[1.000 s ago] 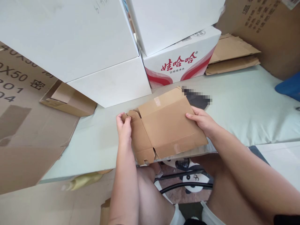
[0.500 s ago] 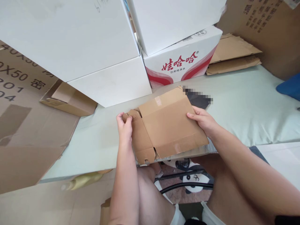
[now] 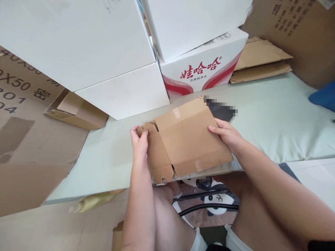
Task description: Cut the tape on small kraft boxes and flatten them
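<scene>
Evidently, the creased cardboard carton (image 3: 192, 137) is held near the front edge of the pale green covering (image 3: 264, 118); whether the two touch underneath cannot be told. Its flapped end is pinched between thumb and fingers by the left hand (image 3: 139, 141), and its opposite edge is gripped by the right hand (image 3: 227, 135), thumb on top. Little weight is to be expected; the board is judged stiff, easily bent along its creases, hardly slippery. Slotted flaps (image 3: 162, 173) could be torn, so broad edges are better grasped.
</scene>
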`<state>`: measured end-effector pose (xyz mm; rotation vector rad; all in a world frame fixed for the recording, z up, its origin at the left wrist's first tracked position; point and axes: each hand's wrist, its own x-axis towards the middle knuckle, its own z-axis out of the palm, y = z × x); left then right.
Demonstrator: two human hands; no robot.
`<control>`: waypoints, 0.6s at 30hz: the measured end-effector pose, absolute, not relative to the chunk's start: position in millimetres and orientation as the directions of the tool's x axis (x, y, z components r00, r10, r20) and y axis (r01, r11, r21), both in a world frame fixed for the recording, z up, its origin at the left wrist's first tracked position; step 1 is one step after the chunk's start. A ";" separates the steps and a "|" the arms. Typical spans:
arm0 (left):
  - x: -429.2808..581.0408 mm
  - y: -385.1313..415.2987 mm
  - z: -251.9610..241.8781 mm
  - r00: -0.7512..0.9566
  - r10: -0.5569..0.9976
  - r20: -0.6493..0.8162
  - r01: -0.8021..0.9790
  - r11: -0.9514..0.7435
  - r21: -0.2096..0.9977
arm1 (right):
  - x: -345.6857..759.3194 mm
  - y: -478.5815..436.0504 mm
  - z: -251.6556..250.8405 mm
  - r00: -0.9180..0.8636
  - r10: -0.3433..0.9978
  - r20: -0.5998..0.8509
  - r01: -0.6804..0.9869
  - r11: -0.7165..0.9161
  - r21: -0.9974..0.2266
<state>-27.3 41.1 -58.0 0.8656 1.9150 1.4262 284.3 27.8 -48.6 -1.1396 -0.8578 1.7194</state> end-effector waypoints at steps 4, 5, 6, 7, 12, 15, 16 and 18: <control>-25.7 41.4 -56.6 -0.613 0.785 -0.089 0.144 0.222 0.964 | 284.9 27.7 -49.5 -0.201 0.926 -0.319 -0.268 -0.365 -0.892; -25.5 41.5 -56.6 -0.613 0.786 -0.088 0.146 0.221 0.964 | 285.0 27.7 -49.7 -0.202 0.927 -0.317 -0.260 -0.363 -0.895; -25.4 41.5 -56.6 -0.611 0.787 -0.085 0.149 0.219 0.964 | 285.1 27.8 -49.8 -0.202 0.927 -0.317 -0.254 -0.362 -0.897; -25.4 41.5 -56.7 -0.610 0.788 -0.082 0.151 0.218 0.964 | 285.2 27.9 -50.0 -0.199 0.927 -0.318 -0.252 -0.362 -0.898; -24.8 40.8 -56.1 -0.608 0.788 -0.095 0.145 0.228 0.963 | 285.5 28.4 -51.2 -0.189 0.925 -0.331 -0.251 -0.371 -0.894; -24.2 39.9 -55.4 -0.616 0.782 -0.092 0.143 0.226 0.964 | 285.5 28.8 -52.5 -0.198 0.926 -0.322 -0.236 -0.364 -0.901; -24.2 39.7 -55.4 -0.617 0.782 -0.088 0.144 0.222 0.964 | 285.4 28.9 -52.9 -0.199 0.926 -0.320 -0.232 -0.361 -0.903; -24.3 39.4 -55.8 -0.614 0.785 -0.085 0.150 0.222 0.964 | 285.2 29.2 -53.8 -0.200 0.927 -0.319 -0.229 -0.361 -0.904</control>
